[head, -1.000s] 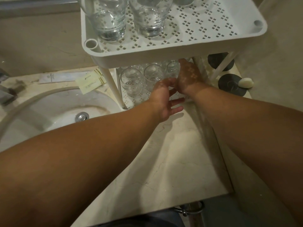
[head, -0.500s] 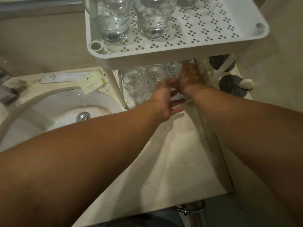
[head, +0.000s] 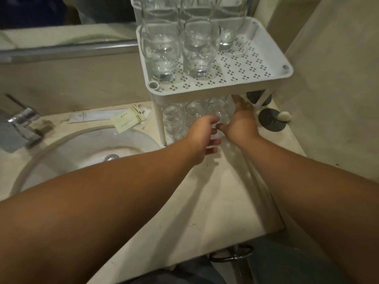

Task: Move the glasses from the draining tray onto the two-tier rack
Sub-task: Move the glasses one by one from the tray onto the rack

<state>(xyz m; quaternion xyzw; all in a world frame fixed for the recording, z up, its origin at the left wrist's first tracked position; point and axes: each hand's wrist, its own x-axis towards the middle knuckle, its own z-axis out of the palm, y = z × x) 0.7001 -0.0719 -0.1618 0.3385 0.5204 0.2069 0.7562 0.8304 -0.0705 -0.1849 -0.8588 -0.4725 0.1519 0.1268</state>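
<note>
Counter [head: 205,201]: pale stone by sink [head: 82,146] | rack [head: 225,87]: held glasses [head: 162,50] | left hand [head: 202,136]: fingers loose | right hand [head: 241,119]: grip unclear

White perforated rack [head: 266,79], clear glasses [head: 160,52], cream countertop [head: 215,201]

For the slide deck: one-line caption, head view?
Both hands reach among glasses on the two-tier rack lower shelf.

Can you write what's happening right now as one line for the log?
stage: placing on lower tier | left hand: at the glass, grip unclear | right hand: on same glass | top tier: glasses standing
</note>
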